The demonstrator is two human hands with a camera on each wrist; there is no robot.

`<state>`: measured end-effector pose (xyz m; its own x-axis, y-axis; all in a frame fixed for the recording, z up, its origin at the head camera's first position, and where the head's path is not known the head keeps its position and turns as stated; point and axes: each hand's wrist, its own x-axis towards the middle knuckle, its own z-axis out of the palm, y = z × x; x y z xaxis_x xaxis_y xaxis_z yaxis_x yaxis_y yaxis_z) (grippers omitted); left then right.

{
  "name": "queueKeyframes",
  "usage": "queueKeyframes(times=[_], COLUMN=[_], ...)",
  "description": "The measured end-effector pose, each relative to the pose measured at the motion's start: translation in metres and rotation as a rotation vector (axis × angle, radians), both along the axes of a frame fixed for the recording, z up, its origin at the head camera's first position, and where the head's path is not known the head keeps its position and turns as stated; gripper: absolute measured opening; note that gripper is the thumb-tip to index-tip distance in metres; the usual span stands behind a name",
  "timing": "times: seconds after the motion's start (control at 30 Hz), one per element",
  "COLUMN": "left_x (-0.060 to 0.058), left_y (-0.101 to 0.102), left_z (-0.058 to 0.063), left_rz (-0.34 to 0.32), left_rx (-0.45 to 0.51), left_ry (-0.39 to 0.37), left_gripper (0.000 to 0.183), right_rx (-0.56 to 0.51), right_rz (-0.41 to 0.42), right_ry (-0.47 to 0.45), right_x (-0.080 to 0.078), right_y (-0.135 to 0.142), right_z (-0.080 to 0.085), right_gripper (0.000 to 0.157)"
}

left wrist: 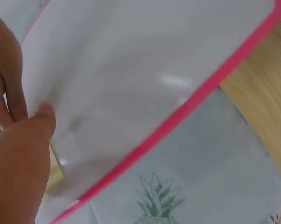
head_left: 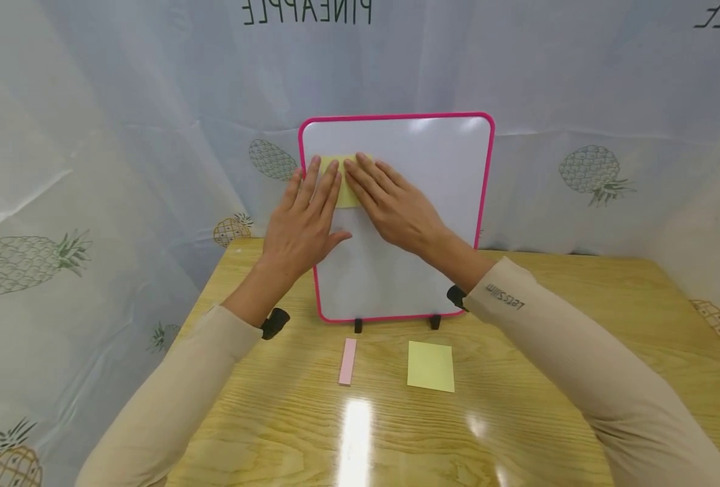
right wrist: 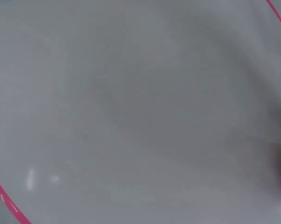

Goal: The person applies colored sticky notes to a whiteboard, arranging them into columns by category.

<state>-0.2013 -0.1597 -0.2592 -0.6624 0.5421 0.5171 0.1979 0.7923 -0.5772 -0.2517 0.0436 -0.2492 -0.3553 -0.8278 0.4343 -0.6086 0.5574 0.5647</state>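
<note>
A whiteboard (head_left: 421, 162) with a pink frame stands upright on the table. Against its upper left part lies a yellow sticky note (head_left: 349, 196), partly hidden under both hands. My left hand (head_left: 302, 220) rests on the note's left side, fingers straight and pointing up, thumb out to the side. From the right, my right hand (head_left: 396, 206) lays its straight fingers over the note's upper right. In the left wrist view, a corner of the yellow sticky note (left wrist: 55, 172) shows beside the left hand (left wrist: 19, 163). The right wrist view holds mostly bare whiteboard (right wrist: 131, 107).
On the wooden table (head_left: 275, 419), before the board, lie a pink strip of sticky notes (head_left: 348, 362) and a yellow sticky note pad (head_left: 430, 366). Two black feet (head_left: 358, 326) support the board. A pineapple-print curtain (head_left: 171, 88) hangs behind and at the sides.
</note>
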Motion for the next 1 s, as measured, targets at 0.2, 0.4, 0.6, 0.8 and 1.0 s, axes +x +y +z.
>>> queueKeyframes(times=[0.2,0.4,0.6,0.8,1.0], left_x=[-0.004,-0.009,-0.012,-0.011,-0.008], left_y=[0.013,0.020,0.021,0.017,0.009], left_z=[0.003,0.005,0.005,0.007,0.006], left_rz=[-0.025,-0.048,-0.042,-0.035,-0.047], left_rx=[0.024,0.012,0.029,0.047,0.067], left_ry=[-0.052,-0.073,-0.110,-0.123,-0.121], left_gripper=[0.094,0.092,0.094,0.096,0.096], right_rx=[-0.005,-0.002,0.001,-0.007,0.000], right_rz=[-0.022,-0.046,-0.049,-0.038,-0.020], right_ry=[-0.001,0.005,0.012,0.031,0.033], right_x=[0.002,0.003,0.002,0.002,0.004], right_y=[0.013,0.024,0.029,0.027,0.019], right_z=[0.000,-0.001,-0.002,-0.003,0.000], right_gripper=[0.056,0.057,0.058,0.057,0.055])
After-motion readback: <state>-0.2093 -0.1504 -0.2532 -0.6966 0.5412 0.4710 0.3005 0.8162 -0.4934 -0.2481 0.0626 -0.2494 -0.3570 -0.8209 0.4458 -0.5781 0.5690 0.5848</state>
